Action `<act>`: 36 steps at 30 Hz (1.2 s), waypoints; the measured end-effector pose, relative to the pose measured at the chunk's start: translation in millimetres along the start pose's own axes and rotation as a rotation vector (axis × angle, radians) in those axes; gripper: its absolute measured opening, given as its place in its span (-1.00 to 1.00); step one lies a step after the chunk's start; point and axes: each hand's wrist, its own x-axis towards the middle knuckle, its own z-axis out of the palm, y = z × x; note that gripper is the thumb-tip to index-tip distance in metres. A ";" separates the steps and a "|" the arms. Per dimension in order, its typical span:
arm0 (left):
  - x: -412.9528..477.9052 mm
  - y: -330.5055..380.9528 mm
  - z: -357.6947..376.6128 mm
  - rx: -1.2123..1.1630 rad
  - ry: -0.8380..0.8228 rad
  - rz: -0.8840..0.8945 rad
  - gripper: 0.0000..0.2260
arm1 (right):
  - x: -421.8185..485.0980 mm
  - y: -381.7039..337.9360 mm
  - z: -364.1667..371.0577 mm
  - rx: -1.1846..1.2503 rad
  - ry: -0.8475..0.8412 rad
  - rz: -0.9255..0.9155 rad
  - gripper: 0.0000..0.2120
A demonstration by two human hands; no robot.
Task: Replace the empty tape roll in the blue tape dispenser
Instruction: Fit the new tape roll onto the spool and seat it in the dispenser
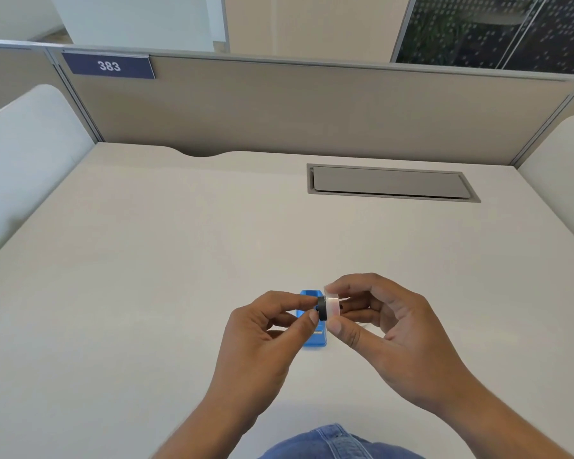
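A pale, matte office table (179, 260) fills the view, fenced at twelve o'clock by a beige partition carrying a dark blue number plate reading 383 (108, 65), with a grey recessed cable hatch (391, 182) toward one o'clock. Going left to right above the near middle of the table: the left hand (265, 329) has its fingers (313, 316) pinched shut on a small black plastic spool hub (321, 309), which meets the face of a clear, glossy roll of tape (332, 305). The right hand (385, 323) grips that roll by its rim between thumb and forefinger, presumably to hold it square while the hub seats in the core. Directly below the hands, at six o'clock of the roll, the blue plastic tape dispenser (314, 339) rests on the table, partly hidden, likely kept close so the loaded hub can drop straight in.
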 end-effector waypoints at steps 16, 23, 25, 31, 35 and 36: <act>5.6 -5.8 2.3 -0.063 -0.040 -0.019 -0.91 | -0.5 9.0 1.5 -0.018 -0.052 0.038 -0.65; 11.0 -13.3 1.0 -0.038 0.005 -0.060 -0.87 | 3.2 18.6 -10.2 -0.065 0.003 0.150 -0.63; 12.4 -16.1 1.9 -0.040 0.001 -0.075 -0.88 | 5.0 23.2 -11.4 -0.133 0.038 0.162 -0.69; 17.3 -25.7 4.9 -0.017 -0.054 -0.103 -0.90 | 10.7 37.9 -10.5 -0.190 0.029 0.185 -0.83; 22.5 -34.3 4.3 0.037 -0.072 -0.140 -0.89 | 15.1 53.3 -10.6 -0.204 0.020 0.209 -0.85; 24.5 -37.3 4.6 0.059 -0.074 -0.142 -0.88 | 16.2 57.7 -9.9 -0.207 0.014 0.218 -0.85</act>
